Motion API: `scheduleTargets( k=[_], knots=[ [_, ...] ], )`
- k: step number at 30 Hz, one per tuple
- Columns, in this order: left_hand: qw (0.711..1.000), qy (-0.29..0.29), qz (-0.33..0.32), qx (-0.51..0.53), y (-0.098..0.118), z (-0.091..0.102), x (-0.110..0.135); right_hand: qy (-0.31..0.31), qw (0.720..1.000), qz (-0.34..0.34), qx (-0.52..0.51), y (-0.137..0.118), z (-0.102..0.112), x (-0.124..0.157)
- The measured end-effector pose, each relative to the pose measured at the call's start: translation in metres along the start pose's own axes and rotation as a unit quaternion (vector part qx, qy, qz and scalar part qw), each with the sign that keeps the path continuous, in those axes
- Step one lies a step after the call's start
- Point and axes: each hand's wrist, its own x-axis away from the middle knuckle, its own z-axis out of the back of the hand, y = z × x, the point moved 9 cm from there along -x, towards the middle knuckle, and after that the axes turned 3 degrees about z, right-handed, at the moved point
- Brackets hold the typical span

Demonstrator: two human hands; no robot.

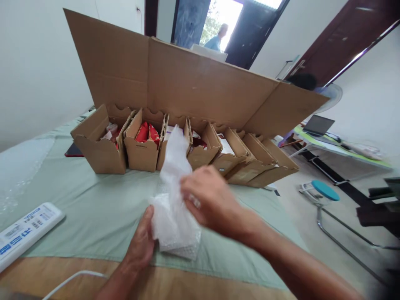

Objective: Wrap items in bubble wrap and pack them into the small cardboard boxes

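Note:
Near the front of the cloth-covered table is a sheet of white bubble wrap (176, 227), loosely folded, with one end rising in a crumpled strip. My left hand (142, 237) holds its left edge, fingers largely hidden behind the wrap. My right hand (211, 198), slightly blurred, is closed on the upper part of the wrap from the right. Whether anything lies inside the folds I cannot tell. Just beyond stands a row of several open cardboard boxes (142, 156); one contains red packets (147, 133).
A tall cardboard panel (193, 83) stands behind the boxes. More bubble wrap (18, 179) lies at the left, above a white labelled box (29, 231). A white cable (78, 274) crosses the front edge. Right of the table are a blue-topped stool (325, 189) and a laptop (318, 125). A person (215, 41) is in the doorway.

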Motion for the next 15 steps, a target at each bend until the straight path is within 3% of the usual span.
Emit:
scheduleTargets(
  k=[2,4,6,8,10,11,13,15],
  knots=[
    [1.0,-0.015,0.008,-0.001,0.003,-0.003,0.006,-0.089,0.992,0.094,-0.004,-0.04,-0.054,0.024],
    [0.999,-0.016,0.009,-0.042,0.003,-0.002,0.009,-0.123,0.98,0.144,-0.059,-0.06,-0.077,0.036],
    [0.996,-0.013,-0.004,-0.085,0.002,0.004,0.01,-0.096,0.975,0.14,-0.146,-0.055,-0.061,0.029],
    [0.994,-0.005,-0.022,-0.106,0.0,0.013,0.007,-0.011,0.977,0.095,-0.19,-0.029,-0.017,0.003],
    [0.993,-0.001,-0.026,-0.116,-0.003,0.02,0.002,0.082,0.986,0.037,-0.142,0.005,0.031,-0.039],
    [0.993,-0.004,-0.02,-0.119,-0.005,0.021,-0.001,0.099,0.989,0.006,-0.106,0.02,0.046,-0.065],
    [0.992,-0.017,-0.012,-0.122,-0.007,0.021,-0.004,0.072,0.996,-0.039,-0.026,0.044,0.055,-0.123],
    [0.992,-0.024,-0.014,-0.123,-0.007,0.02,-0.005,-0.035,0.998,-0.046,0.028,0.056,0.034,-0.178]
  ],
)
